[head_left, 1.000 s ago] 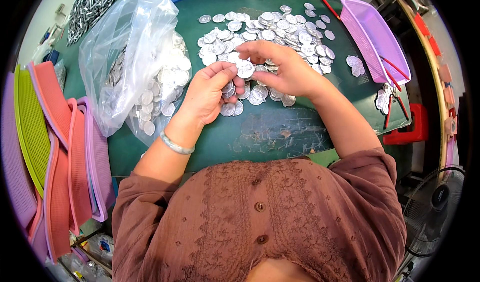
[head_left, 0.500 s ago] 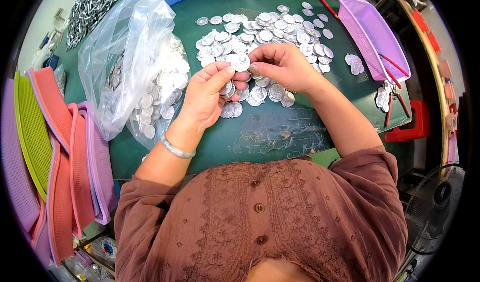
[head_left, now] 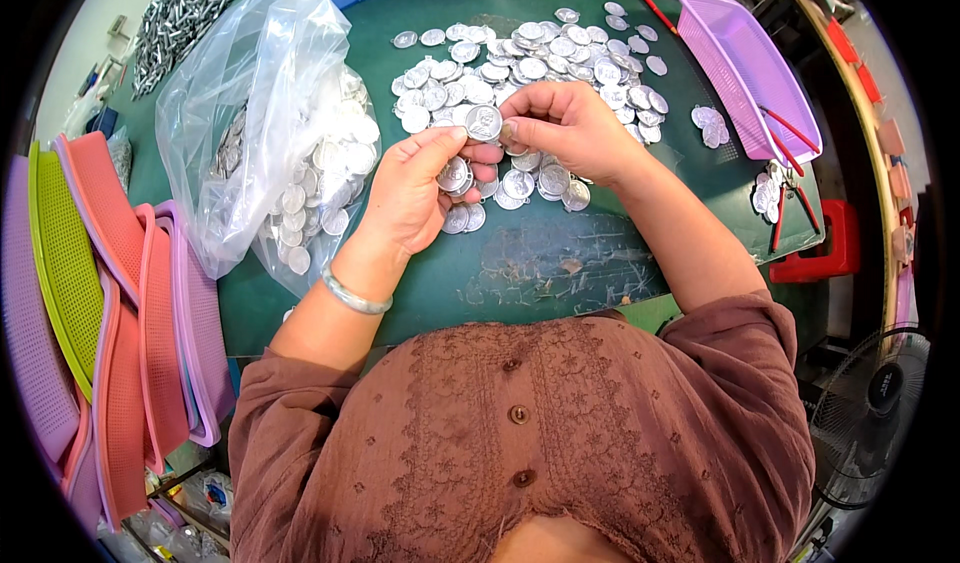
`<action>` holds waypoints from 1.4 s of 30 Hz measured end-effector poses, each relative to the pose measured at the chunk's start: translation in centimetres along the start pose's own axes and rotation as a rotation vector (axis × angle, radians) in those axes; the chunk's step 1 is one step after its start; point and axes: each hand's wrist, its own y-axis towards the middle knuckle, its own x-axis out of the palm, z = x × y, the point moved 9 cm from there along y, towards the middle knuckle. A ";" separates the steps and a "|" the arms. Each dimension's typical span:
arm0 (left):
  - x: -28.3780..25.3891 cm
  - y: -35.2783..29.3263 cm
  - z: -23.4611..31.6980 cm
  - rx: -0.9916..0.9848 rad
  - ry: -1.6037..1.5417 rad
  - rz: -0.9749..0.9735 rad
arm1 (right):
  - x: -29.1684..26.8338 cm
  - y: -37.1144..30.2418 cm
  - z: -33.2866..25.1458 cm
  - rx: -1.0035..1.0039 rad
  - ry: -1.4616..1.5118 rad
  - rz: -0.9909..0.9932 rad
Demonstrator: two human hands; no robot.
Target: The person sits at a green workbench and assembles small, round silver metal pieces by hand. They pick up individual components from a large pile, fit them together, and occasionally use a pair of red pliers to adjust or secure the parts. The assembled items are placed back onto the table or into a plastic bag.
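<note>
A round silver medallion [head_left: 484, 123] is held up between my two hands, a raised design showing on its face. My left hand [head_left: 412, 178] pinches its left edge between thumb and fingers. More medallions [head_left: 454, 175] rest against the curled lower fingers of that hand. At the opposite edge, the bent thumb and forefinger of my right hand [head_left: 565, 128] close on the same piece; its other fingers are folded. Just beyond and beneath both hands spreads a heap of similar silver medallions [head_left: 535, 58], some with small loops on the rim.
On the left, a clear plastic bag [head_left: 250, 93] holds more medallions. Stacked plastic baskets [head_left: 65, 253] stand beside the green table [head_left: 560, 253]. A purple basket [head_left: 740, 73] and red-handled pliers [head_left: 785, 153] lie at the right. Metal parts [head_left: 180, 23] are piled far left.
The medallion between my hands has tilted, so its face looks darker and its raised design shows more clearly. My right hand has shifted very slightly; both hands stay in nearly the same place.
</note>
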 end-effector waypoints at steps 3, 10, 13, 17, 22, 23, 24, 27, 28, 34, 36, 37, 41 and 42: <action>0.1 0.0 0.0 -0.001 0.003 -0.012 | 0.0 0.0 0.1 0.000 -0.004 -0.006; 0.1 0.1 -0.1 -0.007 -0.009 -0.022 | 0.1 0.0 0.2 0.003 0.002 0.010; 0.1 0.1 -0.1 -0.006 -0.021 -0.034 | 0.0 0.0 0.1 -0.031 -0.050 0.013; 0.1 0.2 0.0 0.015 -0.047 -0.052 | 0.0 0.0 -0.3 -0.092 -0.166 0.013; 0.1 0.3 0.2 0.022 -0.127 -0.036 | 0.7 -0.6 -2.6 -0.319 -0.371 0.003; 0.1 0.2 0.2 0.023 -0.128 -0.027 | 0.9 -0.7 -3.0 -0.373 -0.392 -0.014; 0.1 0.2 0.3 0.028 -0.116 -0.015 | 1.0 -0.8 -3.1 -0.397 -0.429 -0.014; 0.0 0.1 0.4 0.037 -0.087 0.008 | 0.8 -0.7 -3.2 -0.415 -0.513 0.014; 0.0 0.1 0.4 0.037 -0.082 0.007 | 0.4 -0.6 -2.8 -0.387 -0.522 0.042; -0.1 0.1 0.5 0.043 -0.069 0.000 | -0.8 -0.5 -3.3 -0.453 -0.874 0.099; -0.1 0.2 0.5 0.043 -0.066 0.001 | -0.8 -0.5 -3.3 -0.465 -0.963 0.058; -0.1 0.2 0.5 0.042 -0.066 0.003 | -0.7 -0.6 -3.2 -0.469 -1.002 0.025; -0.2 0.1 0.3 0.006 -0.106 0.008 | 0.3 -1.1 -2.9 -0.508 -1.147 -0.044; -0.3 0.1 0.2 -0.003 -0.099 0.009 | 0.4 -1.1 -2.7 -0.501 -1.166 -0.046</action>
